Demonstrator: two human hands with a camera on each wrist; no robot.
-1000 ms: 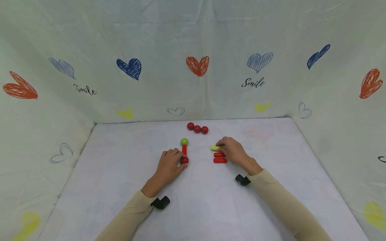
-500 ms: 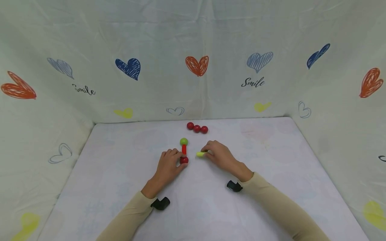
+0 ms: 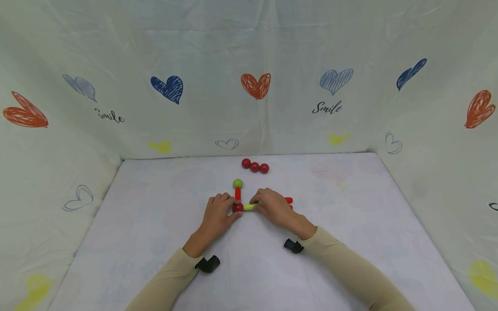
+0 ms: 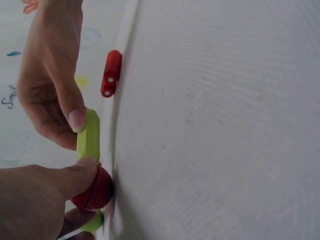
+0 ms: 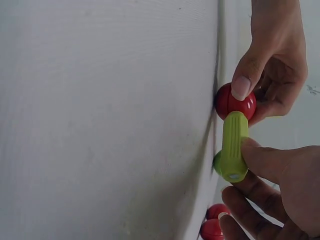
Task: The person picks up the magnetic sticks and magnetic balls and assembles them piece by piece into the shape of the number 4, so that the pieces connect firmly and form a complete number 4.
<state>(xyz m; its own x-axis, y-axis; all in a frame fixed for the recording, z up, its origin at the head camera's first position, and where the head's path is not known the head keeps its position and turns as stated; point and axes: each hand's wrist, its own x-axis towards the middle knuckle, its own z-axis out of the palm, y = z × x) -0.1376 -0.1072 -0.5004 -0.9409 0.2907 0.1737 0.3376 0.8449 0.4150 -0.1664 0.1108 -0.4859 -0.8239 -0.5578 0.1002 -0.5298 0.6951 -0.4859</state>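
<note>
In the head view my left hand (image 3: 218, 218) holds a red ball (image 3: 237, 207) between thumb and fingers. A red rod (image 3: 237, 194) runs from that ball toward the back, with a green ball (image 3: 237, 183) at its far end. My right hand (image 3: 274, 208) pinches a yellow-green ridged rod (image 5: 234, 142) between thumb and fingers. One end of this rod meets the red ball's right side, at a right angle to the red rod. The rod's free end shows a silvery dot in the right wrist view. My left thumb (image 4: 82, 172) lies over the joint in the left wrist view.
Two red rods (image 3: 288, 200) lie side by side on the white table (image 3: 249, 268), partly behind my right hand. Three red balls (image 3: 254, 167) sit in a row near the back edge. A cloth wall (image 3: 202, 121) with printed hearts stands behind the table.
My right hand has brought the yellow-green rod from beside the two red rods leftward to the red ball. My left hand has stayed in place on the ball.
</note>
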